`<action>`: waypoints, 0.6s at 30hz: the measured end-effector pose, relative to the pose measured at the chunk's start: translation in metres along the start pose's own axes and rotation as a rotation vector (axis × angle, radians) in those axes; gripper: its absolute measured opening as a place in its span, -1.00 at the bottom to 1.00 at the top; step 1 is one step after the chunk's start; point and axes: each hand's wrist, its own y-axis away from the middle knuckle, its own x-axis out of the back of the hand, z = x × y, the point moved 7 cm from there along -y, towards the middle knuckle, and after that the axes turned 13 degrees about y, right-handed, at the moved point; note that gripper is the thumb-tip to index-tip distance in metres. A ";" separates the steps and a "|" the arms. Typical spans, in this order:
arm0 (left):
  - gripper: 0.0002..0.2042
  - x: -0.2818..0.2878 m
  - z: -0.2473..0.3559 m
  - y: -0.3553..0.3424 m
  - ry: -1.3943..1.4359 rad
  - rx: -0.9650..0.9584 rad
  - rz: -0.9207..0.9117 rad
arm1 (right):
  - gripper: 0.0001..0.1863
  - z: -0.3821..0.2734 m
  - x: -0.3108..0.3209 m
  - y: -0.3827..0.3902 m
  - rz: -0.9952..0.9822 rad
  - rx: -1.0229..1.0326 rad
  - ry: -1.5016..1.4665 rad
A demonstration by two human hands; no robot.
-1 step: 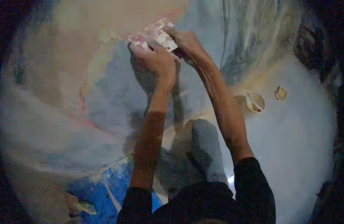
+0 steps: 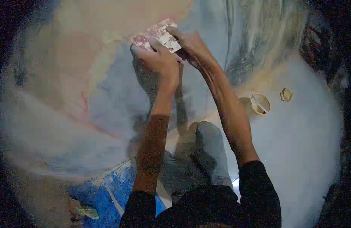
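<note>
Both of my hands grip a white, square-edged piece of paper or cloth (image 2: pixel 162 32) with pink blotches, held above a pale painted surface (image 2: pixel 103 83) near the top of the view. My left hand (image 2: pixel 160 62) has its thumb on the lower left of the piece, its fingertips partly hidden. My right hand (image 2: pixel 190 45) holds the piece's right end with fingers bent round it. Shadows of my hands fall on the paint just beneath them.
To my right sit a round tan bowl (image 2: pixel 259 99) with a light stick across it and a small hexagonal container (image 2: pixel 286 95). A paint-marked blue sheet (image 2: pixel 110 190) lies at the lower left. My grey-trousered knee (image 2: pixel 209 144) is below my hands.
</note>
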 end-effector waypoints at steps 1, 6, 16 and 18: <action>-0.69 0.001 0.011 -0.005 -0.079 -0.091 0.010 | -0.65 -0.003 -0.002 0.001 -0.002 0.011 -0.007; -0.66 0.010 -0.007 0.001 0.114 -0.127 0.014 | -0.65 0.006 -0.009 0.016 -0.024 -0.021 -0.082; -0.59 0.001 0.021 0.017 0.082 -0.208 0.057 | -0.65 0.008 0.001 -0.003 -0.017 0.132 0.123; -0.61 0.009 0.028 0.017 -0.065 -0.313 0.135 | -0.64 0.005 -0.004 0.000 -0.044 0.103 0.098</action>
